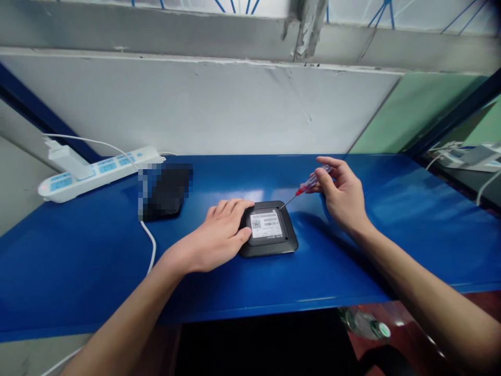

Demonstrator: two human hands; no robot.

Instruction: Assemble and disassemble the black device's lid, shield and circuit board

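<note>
A small black square box (268, 230) lies upside down on the blue table (352, 250), its white label with a code facing up. My left hand (219, 235) rests on the box's left edge, fingers curled over it and thumb against its side. My right hand (341, 194) pinches a thin screwdriver (309, 184) with a red and clear handle. The tool's metal tip touches the box's far right corner.
A white power strip (97, 173) with a plugged-in adapter lies at the back left, a white cable (151, 245) trailing toward me. A blurred dark object (164, 190) sits beside it. A plastic bottle (364, 324) lies below the table edge. More devices sit at far right.
</note>
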